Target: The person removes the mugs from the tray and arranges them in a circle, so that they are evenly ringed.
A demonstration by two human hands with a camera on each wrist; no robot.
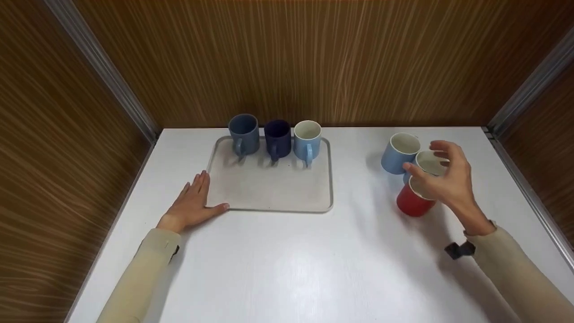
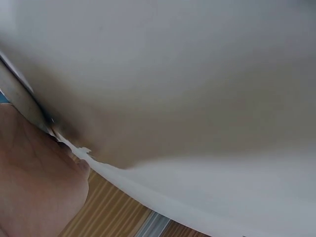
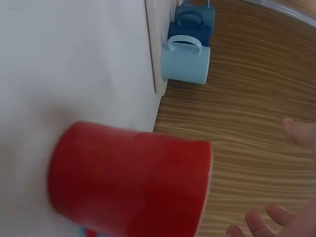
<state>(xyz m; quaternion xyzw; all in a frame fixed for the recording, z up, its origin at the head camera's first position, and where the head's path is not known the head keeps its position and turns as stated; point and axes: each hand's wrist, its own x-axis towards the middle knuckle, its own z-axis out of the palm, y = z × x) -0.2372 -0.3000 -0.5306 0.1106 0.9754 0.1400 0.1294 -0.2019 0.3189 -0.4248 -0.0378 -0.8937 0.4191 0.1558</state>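
My left hand (image 1: pixel 193 204) rests at the left front corner of a pale grey tray (image 1: pixel 269 188), its fingers straight and its thumb along the front rim. Three mugs stand in a row at the tray's back: a grey-blue mug (image 1: pixel 244 134), a dark navy mug (image 1: pixel 278 139) and a light blue mug (image 1: pixel 307 140). My right hand (image 1: pixel 448 177) hovers over the cups at the right, fingers spread and bent, holding nothing. Below it is a red mug (image 3: pixel 128 180), near a blue mug (image 1: pixel 399 154). Another white-lined mug (image 1: pixel 428 162) is partly hidden behind the hand.
A white table (image 1: pixel 287 260) carries everything. Wood-grain panels (image 1: pixel 287 63) close it off at the back and both sides, with metal strips (image 1: pixel 103 67) at the corners. A dark clip-like piece (image 1: pixel 459 250) sits at the right cuff.
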